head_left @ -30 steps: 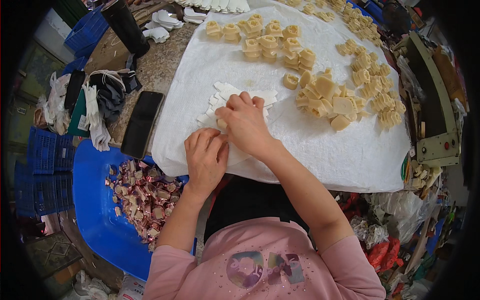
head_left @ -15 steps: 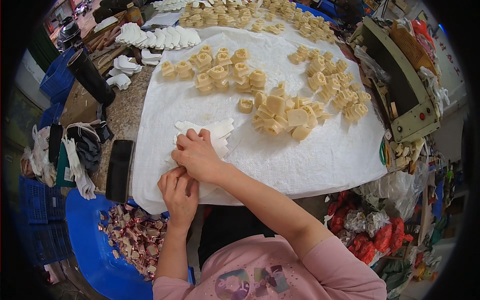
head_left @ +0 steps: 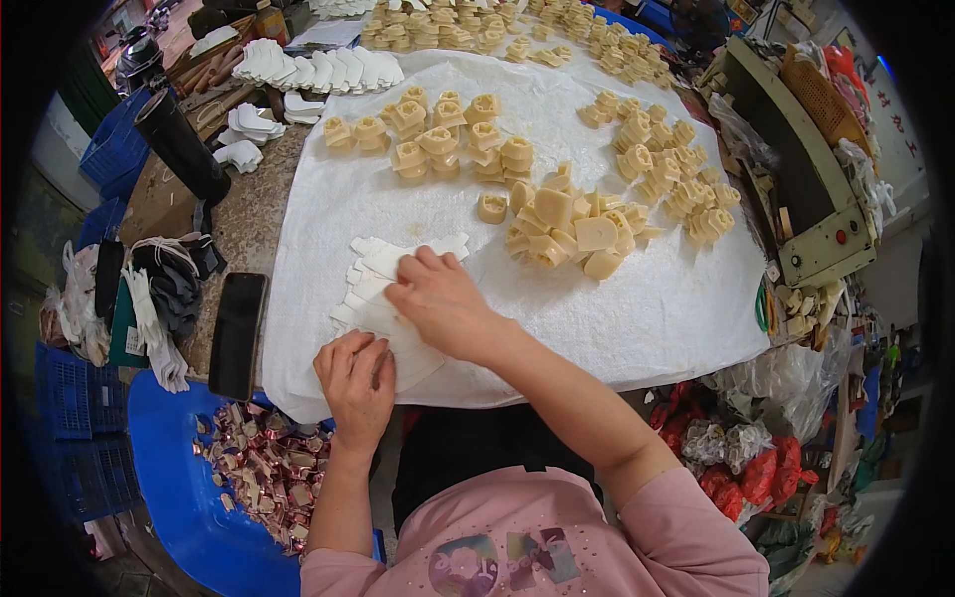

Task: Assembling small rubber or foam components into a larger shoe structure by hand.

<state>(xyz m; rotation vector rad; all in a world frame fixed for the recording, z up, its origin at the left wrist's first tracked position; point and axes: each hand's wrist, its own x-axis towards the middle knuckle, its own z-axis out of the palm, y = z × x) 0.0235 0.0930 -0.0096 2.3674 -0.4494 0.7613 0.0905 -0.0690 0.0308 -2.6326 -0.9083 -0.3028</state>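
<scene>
White flat cut pieces (head_left: pixel 372 261) lie overlapped in a stepped fan on the white woven sheet (head_left: pixel 597 338), close to the table's front edge. My left hand (head_left: pixel 355 383) is closed at the near left end of this fan, its fingers bent over the edge of the pieces. Across the middle of the fan lies my right hand (head_left: pixel 443 303), fingers curled together and tips down on the pieces. Its palm side is hidden, so I cannot make out what it pinches. A heap of cream moulded parts (head_left: pixel 572 224) sits beyond it to the right.
More cream parts (head_left: pixel 438 139) stand in stacks farther back. White cut pieces (head_left: pixel 318 70) are fanned at the far left. A black phone (head_left: pixel 237 338) and a dark cylinder (head_left: pixel 182 149) are on the left. Below is a blue tub (head_left: pixel 169 468) with shiny pinkish parts; a green machine (head_left: pixel 806 179) stands right.
My right hand has moved right, away from my left hand, uncovering more of the white pieces. My left hand stays nearly in place.
</scene>
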